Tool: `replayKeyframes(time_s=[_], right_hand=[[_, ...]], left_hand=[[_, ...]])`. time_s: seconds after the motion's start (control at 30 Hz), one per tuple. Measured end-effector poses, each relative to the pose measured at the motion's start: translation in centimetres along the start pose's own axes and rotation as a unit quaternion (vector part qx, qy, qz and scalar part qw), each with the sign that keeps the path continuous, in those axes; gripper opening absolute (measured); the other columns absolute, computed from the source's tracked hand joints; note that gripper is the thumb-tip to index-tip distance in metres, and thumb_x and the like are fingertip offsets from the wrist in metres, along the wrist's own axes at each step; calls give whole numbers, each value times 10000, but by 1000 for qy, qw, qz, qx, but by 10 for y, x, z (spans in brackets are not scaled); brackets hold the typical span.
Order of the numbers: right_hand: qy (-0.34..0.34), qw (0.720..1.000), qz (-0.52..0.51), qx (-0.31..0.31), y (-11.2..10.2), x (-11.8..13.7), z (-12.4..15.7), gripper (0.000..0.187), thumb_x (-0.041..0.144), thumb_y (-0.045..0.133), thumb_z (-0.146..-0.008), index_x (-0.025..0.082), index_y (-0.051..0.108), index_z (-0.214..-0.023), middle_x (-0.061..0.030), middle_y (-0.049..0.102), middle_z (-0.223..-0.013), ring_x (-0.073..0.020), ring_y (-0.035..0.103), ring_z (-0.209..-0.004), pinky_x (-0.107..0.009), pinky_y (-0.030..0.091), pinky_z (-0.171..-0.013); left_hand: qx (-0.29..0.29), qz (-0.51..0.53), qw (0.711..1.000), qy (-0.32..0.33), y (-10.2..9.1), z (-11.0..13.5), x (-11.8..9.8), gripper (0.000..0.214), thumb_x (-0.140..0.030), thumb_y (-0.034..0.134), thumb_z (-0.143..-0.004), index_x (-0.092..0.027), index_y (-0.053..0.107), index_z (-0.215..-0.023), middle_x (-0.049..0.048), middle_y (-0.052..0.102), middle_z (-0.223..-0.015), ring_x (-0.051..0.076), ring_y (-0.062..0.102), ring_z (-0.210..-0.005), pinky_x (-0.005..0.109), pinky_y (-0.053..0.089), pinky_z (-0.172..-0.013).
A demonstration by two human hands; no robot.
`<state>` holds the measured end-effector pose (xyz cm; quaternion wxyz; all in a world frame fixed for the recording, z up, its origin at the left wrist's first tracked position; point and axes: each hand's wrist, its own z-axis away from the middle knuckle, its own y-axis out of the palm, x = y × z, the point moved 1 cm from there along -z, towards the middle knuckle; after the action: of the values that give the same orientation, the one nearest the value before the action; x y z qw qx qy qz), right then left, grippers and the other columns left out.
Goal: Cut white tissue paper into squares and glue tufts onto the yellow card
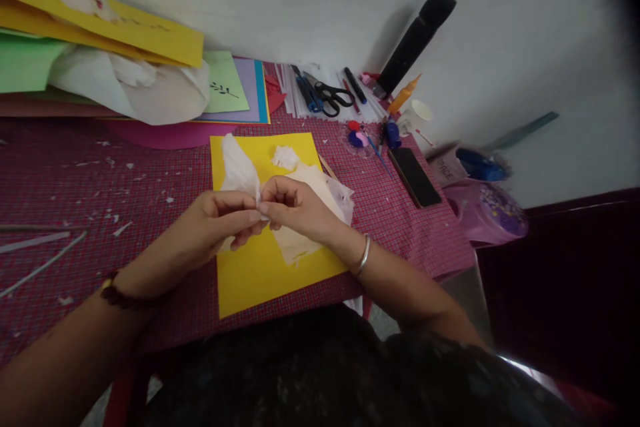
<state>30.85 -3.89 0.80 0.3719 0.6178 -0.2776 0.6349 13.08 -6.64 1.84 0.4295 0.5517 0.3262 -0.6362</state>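
Note:
A thin white tissue paper is pinched between the fingertips of both my hands, its loose end spreading away from me. My left hand grips it from the left, thumb against fingers. From the right, my right hand pinches the same piece, and the two hands meet. Beneath them lies a yellow sheet of paper. A crumpled white tissue ball rests near the top of that sheet. To the right, partly under my right hand, is a cream-coloured piece of paper.
Scissors and a blue-black cutter lie on white strips at the back. A phone sits at the right, beside paint lids. Stacked coloured papers fill the back left. Paper scraps dot the checked tablecloth.

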Motion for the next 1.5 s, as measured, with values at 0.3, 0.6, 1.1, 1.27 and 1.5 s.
replayKeyframes(time_s=[0.3, 0.6, 1.1, 1.27, 1.5], right_hand=[[36, 999, -38, -1, 0, 2, 0, 394, 445, 845, -721, 214, 533, -791, 55, 589, -710, -100, 615, -679, -233, 480, -590], [55, 997, -62, 6, -2, 0, 0, 380, 430, 839, -723, 211, 540, -803, 61, 603, -704, -88, 607, -662, -234, 470, -605], [42, 994, -96, 29, -5, -5, -1, 285, 355, 820, -776, 196, 584, -794, 71, 633, -654, -67, 562, -570, -222, 447, -568], [52, 995, -73, 47, -5, -3, 0, 274, 339, 826, -763, 191, 597, -799, 58, 639, -678, -79, 574, -595, -240, 462, -602], [73, 994, -62, 56, -6, -6, 0, 223, 367, 742, -825, 197, 598, -815, 54, 618, -670, -83, 558, -610, -252, 458, -626]], left_hand=[[-4, -10, 1000, 13, 0, -3, 6, 155, -247, 670, -821, -180, 693, -683, 0, 584, -592, 70, 460, -481, 190, 355, -450], [7, 0, 1000, 11, 1, -4, 4, 78, -254, 710, -772, -194, 729, -727, -9, 606, -605, 74, 482, -484, 193, 371, -452], [-3, 4, 1000, 5, 2, -4, 8, 117, -286, 686, -751, -191, 704, -686, 14, 650, -647, 111, 544, -535, 231, 447, -498], [-17, -93, 995, 0, 5, -4, 0, 229, -325, 699, -741, -185, 647, -567, -5, 574, -516, 98, 499, -501, 218, 403, -501], [-18, -103, 994, -8, 3, -4, 1, 185, -253, 615, -712, -188, 609, -539, 2, 589, -544, 104, 519, -511, 223, 415, -516]])
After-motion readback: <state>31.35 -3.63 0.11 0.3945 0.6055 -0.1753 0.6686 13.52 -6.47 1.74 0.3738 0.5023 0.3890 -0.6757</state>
